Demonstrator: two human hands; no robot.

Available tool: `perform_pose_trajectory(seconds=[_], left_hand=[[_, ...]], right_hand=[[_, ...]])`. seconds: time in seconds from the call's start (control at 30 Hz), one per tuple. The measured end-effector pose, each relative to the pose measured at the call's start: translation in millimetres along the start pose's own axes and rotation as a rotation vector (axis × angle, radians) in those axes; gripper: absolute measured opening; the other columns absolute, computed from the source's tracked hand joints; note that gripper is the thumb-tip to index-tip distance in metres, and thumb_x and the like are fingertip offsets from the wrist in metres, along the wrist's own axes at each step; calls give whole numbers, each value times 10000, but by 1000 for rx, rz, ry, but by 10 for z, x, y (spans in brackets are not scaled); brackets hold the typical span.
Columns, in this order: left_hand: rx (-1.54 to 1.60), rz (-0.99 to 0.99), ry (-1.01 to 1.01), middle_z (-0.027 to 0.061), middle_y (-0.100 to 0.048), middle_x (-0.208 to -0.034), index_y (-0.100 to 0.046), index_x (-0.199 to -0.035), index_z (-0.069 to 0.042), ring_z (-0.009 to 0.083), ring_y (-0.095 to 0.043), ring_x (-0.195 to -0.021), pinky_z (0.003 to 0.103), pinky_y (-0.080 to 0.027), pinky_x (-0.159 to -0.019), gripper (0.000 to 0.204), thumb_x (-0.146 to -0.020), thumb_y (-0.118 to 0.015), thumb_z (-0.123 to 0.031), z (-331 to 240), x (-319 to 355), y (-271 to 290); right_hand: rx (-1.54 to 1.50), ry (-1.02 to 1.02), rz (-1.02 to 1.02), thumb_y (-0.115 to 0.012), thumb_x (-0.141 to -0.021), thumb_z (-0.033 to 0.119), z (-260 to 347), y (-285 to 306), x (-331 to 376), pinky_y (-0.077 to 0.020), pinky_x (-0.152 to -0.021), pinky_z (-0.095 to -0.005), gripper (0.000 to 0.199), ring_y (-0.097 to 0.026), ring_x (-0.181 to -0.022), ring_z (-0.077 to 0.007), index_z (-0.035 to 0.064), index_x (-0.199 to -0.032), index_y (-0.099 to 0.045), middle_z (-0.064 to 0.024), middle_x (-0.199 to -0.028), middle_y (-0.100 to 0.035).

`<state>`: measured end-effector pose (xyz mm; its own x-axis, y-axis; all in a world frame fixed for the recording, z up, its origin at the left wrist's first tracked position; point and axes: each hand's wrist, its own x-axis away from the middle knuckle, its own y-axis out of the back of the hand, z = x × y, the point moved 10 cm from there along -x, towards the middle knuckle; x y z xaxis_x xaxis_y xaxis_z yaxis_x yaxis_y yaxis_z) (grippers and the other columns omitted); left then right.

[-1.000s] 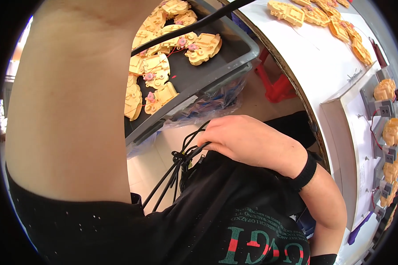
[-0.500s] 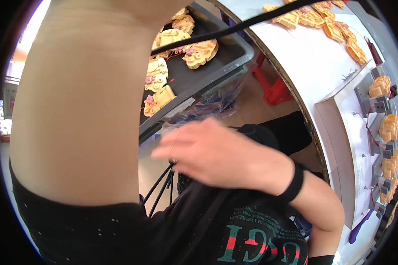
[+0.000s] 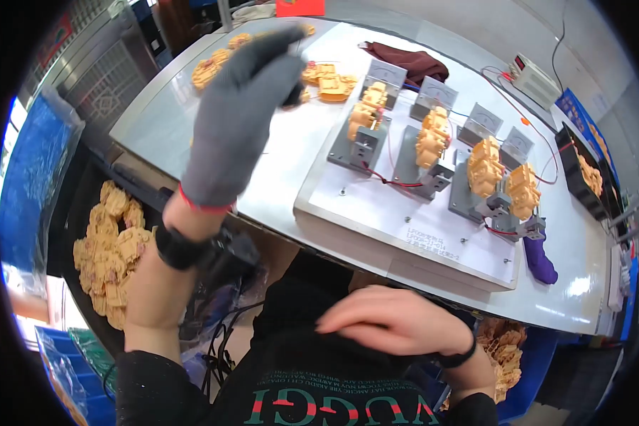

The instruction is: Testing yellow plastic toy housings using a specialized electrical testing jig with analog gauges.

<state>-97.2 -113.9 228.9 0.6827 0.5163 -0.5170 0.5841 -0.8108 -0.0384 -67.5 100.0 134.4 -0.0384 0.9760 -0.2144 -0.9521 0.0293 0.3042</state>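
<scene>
My left hand, in a grey glove with darker fingertips, is raised over the left part of the white table. Its fingers are stretched out and somewhat blurred, and I see nothing held in them. Close beyond those fingertips lie several yellow plastic gear-housing parts. My bare right hand hovers in front of my body, below the table's front edge, fingers loosely extended and holding nothing. To the right of the glove stands a white test fixture with several yellow housings mounted upright on grey blocks.
Behind the fixture stand analog meters, a brown cloth and a white power supply box with wires. A black bin of yellow parts sits at lower left, a blue bin at lower right. A purple glove hangs by the fixture.
The view has swung from the left bin toward the table. My left arm, which crossed the view with its hand out of sight, now shows its gloved hand over the table.
</scene>
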Motion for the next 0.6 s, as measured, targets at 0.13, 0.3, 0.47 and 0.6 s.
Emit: perform_pose_trajectory(seconds=[0.13, 0.3, 0.47, 0.6], left_hand=[[-64, -208, 233, 28, -650, -1018, -582, -1304, -12, 76, -598, -870, 239, -518, -801, 356, -958, -612, -93, 507, 587, 187], [-2, -182, 217, 44, -645, -1041, -586, -1298, -11, 102, -614, -903, 255, -527, -829, 370, -956, -624, -148, 938, 606, 82], [-15, -262, 195, 47, -646, -1047, -587, -1287, -1, 97, -622, -902, 255, -545, -827, 382, -951, -627, -179, 1125, 648, 290], [-40, -324, 258, 50, -647, -1047, -586, -1289, -2, 101, -627, -899, 257, -549, -840, 385, -950, -624, -180, 1325, 789, 454]], right_hand=[[36, -282, -413, -587, -898, -14, -72, 659, 917, -499, -839, -322, 178, -650, -931, -238, 19, -1034, -697, -125, -1006, -701], [340, -250, -1095, -484, -967, 24, 27, 1099, 2145, -441, -742, -284, 169, -536, -794, -165, 8, -1071, -617, -96, -884, -603], [329, -176, -1223, -413, -1050, 81, -149, 1397, 2669, -399, -844, -278, 248, -490, -899, -156, 4, -1257, -528, -76, -964, -547], [459, -208, -1345, -447, -1061, 139, -177, 1469, 2751, -417, -897, -283, 293, -516, -932, -143, -4, -1302, -533, -70, -997, -582]])
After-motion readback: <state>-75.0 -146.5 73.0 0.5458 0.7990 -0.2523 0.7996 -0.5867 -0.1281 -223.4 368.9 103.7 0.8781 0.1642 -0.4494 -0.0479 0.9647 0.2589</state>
